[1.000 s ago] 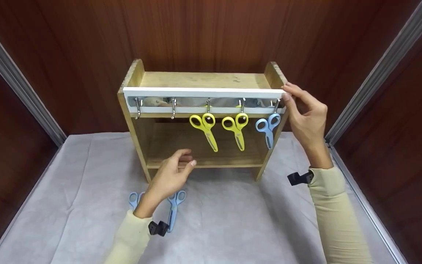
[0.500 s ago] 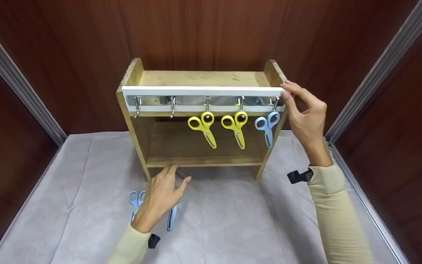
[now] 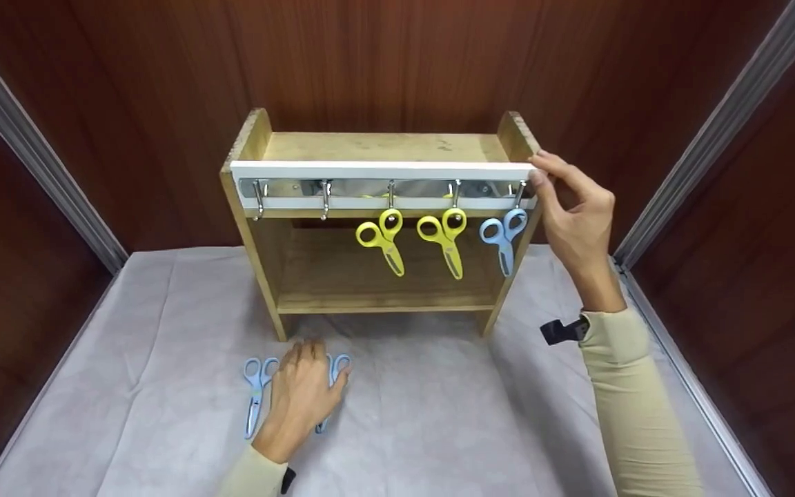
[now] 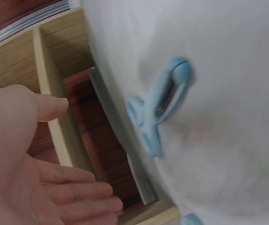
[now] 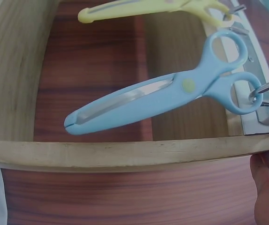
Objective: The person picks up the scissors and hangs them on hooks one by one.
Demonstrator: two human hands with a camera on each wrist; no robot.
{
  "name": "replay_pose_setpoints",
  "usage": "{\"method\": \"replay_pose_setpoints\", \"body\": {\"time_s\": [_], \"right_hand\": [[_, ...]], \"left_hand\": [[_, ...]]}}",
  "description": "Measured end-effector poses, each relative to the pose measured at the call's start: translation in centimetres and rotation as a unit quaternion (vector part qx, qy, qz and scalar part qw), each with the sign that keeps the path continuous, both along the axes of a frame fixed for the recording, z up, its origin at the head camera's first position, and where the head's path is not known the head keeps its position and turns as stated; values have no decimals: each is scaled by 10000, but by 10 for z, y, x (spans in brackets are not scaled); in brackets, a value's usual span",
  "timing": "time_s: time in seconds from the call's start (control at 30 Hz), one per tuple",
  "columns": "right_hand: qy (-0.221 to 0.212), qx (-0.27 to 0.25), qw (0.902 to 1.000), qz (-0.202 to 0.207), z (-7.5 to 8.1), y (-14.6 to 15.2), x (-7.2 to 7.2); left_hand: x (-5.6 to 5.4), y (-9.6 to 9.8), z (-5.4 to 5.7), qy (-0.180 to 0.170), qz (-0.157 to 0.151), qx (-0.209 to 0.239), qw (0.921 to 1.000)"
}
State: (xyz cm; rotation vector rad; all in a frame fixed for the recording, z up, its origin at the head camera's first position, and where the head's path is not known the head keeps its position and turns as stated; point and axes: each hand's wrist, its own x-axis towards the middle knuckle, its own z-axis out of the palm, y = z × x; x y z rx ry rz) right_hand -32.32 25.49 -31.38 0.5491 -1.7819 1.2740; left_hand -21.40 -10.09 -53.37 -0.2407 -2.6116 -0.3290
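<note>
My left hand (image 3: 301, 390) is low over the cloth, overlapping the right-hand pair of blue scissors (image 3: 341, 360) lying there. In the left wrist view its fingers (image 4: 73, 192) are extended and apart from the blue scissors (image 4: 149, 115). Another blue pair (image 3: 254, 393) lies just to its left. My right hand (image 3: 580, 224) pinches the right end of the white hook rail (image 3: 315, 168), where it meets the wooden shelf (image 3: 384, 145). Hanging on the hooks are two yellow scissors (image 3: 454, 259) and one blue pair (image 3: 506, 257); this blue pair is nearest my right hand.
The two leftmost hooks (image 3: 257, 197) carry nothing. The shelf stands on a pale cloth (image 3: 425, 414) against a dark wood-grain back panel (image 3: 397, 62). Side panels with grey metal edging (image 3: 708, 131) rise at left and right.
My left hand has moved down and toward me, from in front of the shelf to over the blue scissors on the cloth. The right hand stays at the rail's end.
</note>
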Motion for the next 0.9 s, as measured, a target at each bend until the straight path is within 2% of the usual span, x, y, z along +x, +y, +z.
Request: {"method": "replay_pose_setpoints", "body": {"time_s": [0.13,0.27,0.43,0.6,0.9], "right_hand": [[-38,9,10000,-76,2,-1,0],[-61,-18,9999,-134,4,-3,1],[10,5,10000,-89,4,-3,2],[13,29,9999,-104,3,-3,1],[-116,-50,9998,-135,3,-3,5]], "left_hand": [[4,1,-9,-103,168,-119,9997],[7,3,-14,-284,232,-2,9993],[7,7,-21,-232,281,38,9993],[5,8,-27,-350,368,-25,9987],[7,11,-29,-653,513,-145,9964]]}}
